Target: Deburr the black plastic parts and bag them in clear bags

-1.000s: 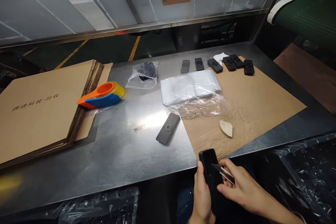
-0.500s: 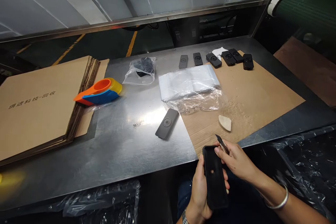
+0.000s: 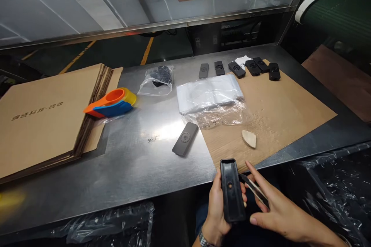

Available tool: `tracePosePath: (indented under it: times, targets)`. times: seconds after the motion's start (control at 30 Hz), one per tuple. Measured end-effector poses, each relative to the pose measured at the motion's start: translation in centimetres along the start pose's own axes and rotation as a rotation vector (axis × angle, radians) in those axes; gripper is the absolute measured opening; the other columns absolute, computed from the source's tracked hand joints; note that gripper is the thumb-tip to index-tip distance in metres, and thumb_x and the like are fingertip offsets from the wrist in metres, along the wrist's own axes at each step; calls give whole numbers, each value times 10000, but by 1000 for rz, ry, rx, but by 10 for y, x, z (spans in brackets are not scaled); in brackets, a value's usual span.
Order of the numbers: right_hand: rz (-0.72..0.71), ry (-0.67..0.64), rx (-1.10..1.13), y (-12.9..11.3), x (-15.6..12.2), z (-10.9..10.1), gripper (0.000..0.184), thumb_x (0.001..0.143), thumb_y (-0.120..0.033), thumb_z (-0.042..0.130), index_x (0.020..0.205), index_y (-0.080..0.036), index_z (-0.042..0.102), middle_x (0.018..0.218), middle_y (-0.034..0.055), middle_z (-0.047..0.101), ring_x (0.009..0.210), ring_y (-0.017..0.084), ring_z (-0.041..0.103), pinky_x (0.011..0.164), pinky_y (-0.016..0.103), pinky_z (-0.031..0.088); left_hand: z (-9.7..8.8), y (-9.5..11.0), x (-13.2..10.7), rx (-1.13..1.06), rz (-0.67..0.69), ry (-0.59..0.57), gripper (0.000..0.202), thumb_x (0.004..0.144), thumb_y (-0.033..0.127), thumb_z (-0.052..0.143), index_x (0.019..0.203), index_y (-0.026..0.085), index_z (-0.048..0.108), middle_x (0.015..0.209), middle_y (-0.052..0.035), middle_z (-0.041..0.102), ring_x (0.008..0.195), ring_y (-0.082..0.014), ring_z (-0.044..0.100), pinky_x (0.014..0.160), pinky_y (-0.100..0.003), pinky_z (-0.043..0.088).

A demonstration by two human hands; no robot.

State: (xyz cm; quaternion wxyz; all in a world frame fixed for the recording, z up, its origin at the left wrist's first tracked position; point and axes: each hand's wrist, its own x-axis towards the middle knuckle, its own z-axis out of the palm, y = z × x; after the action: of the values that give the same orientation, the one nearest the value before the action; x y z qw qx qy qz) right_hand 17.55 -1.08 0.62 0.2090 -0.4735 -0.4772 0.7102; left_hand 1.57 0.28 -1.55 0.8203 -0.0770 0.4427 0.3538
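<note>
- Head view: left hand (image 3: 216, 205) is wrapped around a black shell (image 3: 232, 191), thumb on one long side and fingers (image 3: 245, 197) curled onto the other. It's held on end, off the worktop (image 3: 139, 162), just short of its near edge. The hollow side with a small hole faces the camera.
- right hand (image 3: 272, 211) is just beside it, pinching a thin metal tool (image 3: 254, 190) with the index finger stretched out above it. Could be a blade or tweezers, too thin to say. Its tip ends right at the shell's edge; can't tell if it touches.
- On the worktop near the near edge: a flat black cover (image 3: 184, 144), lying partly against the corner of a brown cardboard sheet (image 3: 284, 104). A pale wedge (image 3: 249, 138) sits on that sheet.
- Middle: a stack of clear bags (image 3: 208, 92) with a crinkled plastic bag (image 3: 220, 115) in front of it.
- Far edge: a row of black pieces (image 3: 237, 68), and a small bag of dark parts (image 3: 158, 79) off to the left.
- Left end: an orange-and-blue tape dispenser (image 3: 111, 103) resting on the edge of a stack of flat cartons (image 3: 43, 123).
</note>
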Motion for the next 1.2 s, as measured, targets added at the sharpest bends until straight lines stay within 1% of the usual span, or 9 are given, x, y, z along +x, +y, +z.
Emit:
tracePosePath:
  times: [0.13,0.27,0.33,0.47,0.6,0.77,0.83,0.97,1.2]
  targets:
    - [-151,241,-217,-9,15,-21,734,782,-417,622,1411,-214,301,1298,130,473,1166,270,480,966,433,396,-4,0,0,160,-71,-183,732,846,621,287,656,15,649,565,-107,606,398,-106,552,382,-184,429]
    - [-301,169,-400,-20,30,-30,369,864,-351,535,1198,-196,568,1053,79,631,979,219,589,875,357,468,-7,6,-7,288,-62,-356,543,853,522,406,994,44,622,686,-143,678,464,-148,616,418,-199,449]
    - [-361,262,-452,-21,30,-27,262,886,-314,501,1093,-196,611,927,57,655,840,188,619,758,294,507,-9,14,-8,196,13,-395,503,847,507,429,1092,95,584,845,-145,695,525,-187,649,454,-246,475]
    - [-673,572,-556,-10,21,-14,282,840,-198,574,1117,-235,539,972,55,623,733,151,610,616,230,502,-11,21,-7,-38,329,-281,483,799,500,549,1091,117,588,959,-124,677,756,-226,666,675,-317,508]
    - [-904,455,-641,5,15,-3,346,872,-220,545,1210,-252,474,1014,81,623,877,199,626,677,266,516,-6,10,-7,-51,549,-75,612,743,360,679,1267,156,436,917,-97,677,891,-214,631,815,-340,457]
    - [-643,415,-602,1,13,-6,601,874,-641,230,1283,-249,431,746,25,624,594,155,605,501,237,494,-3,2,-12,176,724,71,731,641,341,754,1256,136,416,900,-90,677,890,-215,620,835,-321,446]
    - [-519,441,-678,-8,12,-7,522,930,-551,226,1280,-232,445,751,27,629,639,155,620,554,236,512,-3,2,-14,261,748,82,717,627,344,761,1230,136,434,901,-88,675,866,-204,620,809,-298,458]
    - [-495,407,-934,-24,14,0,322,956,-309,317,1163,-238,552,952,55,657,898,185,626,774,289,514,-3,2,-16,302,733,98,720,598,351,773,1204,140,447,986,-119,667,898,-227,623,807,-304,475]
    - [-541,415,-1204,-23,18,8,307,949,-307,333,1132,-228,567,922,56,672,798,207,627,641,319,503,-2,2,-16,312,724,84,714,586,367,774,1187,154,453,1011,-134,666,917,-260,627,780,-317,485]
